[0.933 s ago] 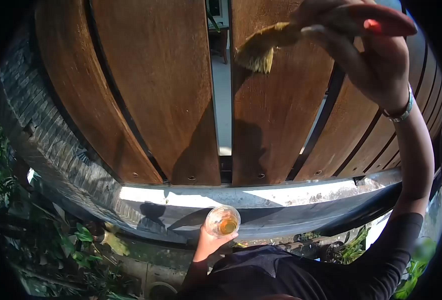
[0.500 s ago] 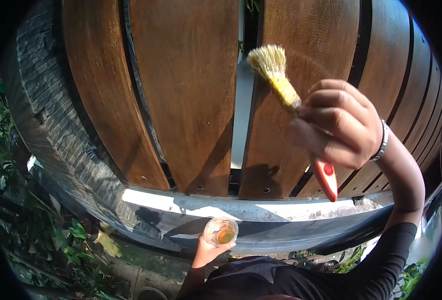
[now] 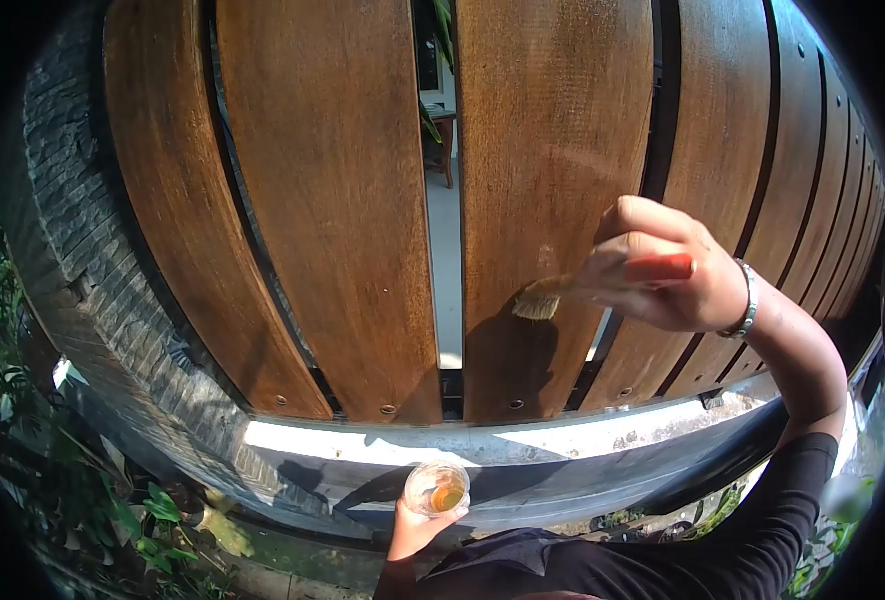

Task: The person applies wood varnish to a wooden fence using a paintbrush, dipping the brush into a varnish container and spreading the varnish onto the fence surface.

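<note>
My right hand (image 3: 657,265) is closed round a paintbrush with a red handle (image 3: 659,268). Its pale bristles (image 3: 537,303) point left and down, at the lower part of a brown wooden board (image 3: 552,150); whether they touch it I cannot tell. The hand's shadow falls on that board. Low in the view, my left hand (image 3: 424,527) holds a clear plastic cup (image 3: 437,490) with some amber liquid in the bottom.
More upright boards (image 3: 317,200) stand on both sides, with narrow gaps between them. A pale ledge (image 3: 362,443) runs under them. At the left are a rough stone wall (image 3: 142,290) and green plants (image 3: 157,505). A small table shows through one gap.
My right hand has turned, and the brush has swung from raised bristles down to the lower board. The view has shifted slightly, with the boards further left. My left hand still holds the cup.
</note>
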### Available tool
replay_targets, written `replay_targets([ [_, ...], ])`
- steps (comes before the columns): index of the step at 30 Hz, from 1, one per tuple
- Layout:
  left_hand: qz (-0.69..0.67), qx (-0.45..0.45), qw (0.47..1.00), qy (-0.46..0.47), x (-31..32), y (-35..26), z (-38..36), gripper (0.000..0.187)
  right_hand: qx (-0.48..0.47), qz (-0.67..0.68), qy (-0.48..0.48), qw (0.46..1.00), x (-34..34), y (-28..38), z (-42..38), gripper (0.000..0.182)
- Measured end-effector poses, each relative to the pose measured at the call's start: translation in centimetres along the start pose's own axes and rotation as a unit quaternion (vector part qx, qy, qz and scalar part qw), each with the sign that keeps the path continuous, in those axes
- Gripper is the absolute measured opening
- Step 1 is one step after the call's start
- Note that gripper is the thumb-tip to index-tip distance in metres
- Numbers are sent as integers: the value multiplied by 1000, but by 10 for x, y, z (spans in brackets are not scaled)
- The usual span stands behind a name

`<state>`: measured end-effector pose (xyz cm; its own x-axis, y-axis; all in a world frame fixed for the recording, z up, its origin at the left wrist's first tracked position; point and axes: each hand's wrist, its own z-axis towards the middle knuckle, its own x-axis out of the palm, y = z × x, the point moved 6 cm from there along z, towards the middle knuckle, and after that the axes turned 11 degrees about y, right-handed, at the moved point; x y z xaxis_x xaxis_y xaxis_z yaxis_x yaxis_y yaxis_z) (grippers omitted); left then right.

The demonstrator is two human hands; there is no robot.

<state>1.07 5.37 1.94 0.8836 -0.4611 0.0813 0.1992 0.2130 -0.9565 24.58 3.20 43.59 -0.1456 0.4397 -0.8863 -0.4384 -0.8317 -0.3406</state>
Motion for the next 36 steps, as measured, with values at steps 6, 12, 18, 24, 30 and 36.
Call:
replay_targets([
  [6, 8, 0, 1000, -2, -1, 2, 4, 69, -7, -190, -179, 965, -141, -45, 0, 25],
  [12, 20, 1, 1000, 10, 3, 1, 6, 69, -153, -454, -205, 853, -166, -21, 11, 9],
  [18, -28, -1, 1000, -2, 12, -9, 5, 60, -100, -299, -88, 945, -22, 13, -38, 33],
  [24, 3, 3, 1000, 14, 11, 1, 5, 63, -68, 42, 34, 996, 82, 48, -92, 36],
  [30, 8, -12, 999, 48, 20, 11, 9, 72, -1, -14, -15, 1000, 4, 8, -71, 32],
  [36, 18, -1, 999, 41, 23, 12, 5, 71, -58, -203, -170, 963, -135, -44, -44, 20],
])
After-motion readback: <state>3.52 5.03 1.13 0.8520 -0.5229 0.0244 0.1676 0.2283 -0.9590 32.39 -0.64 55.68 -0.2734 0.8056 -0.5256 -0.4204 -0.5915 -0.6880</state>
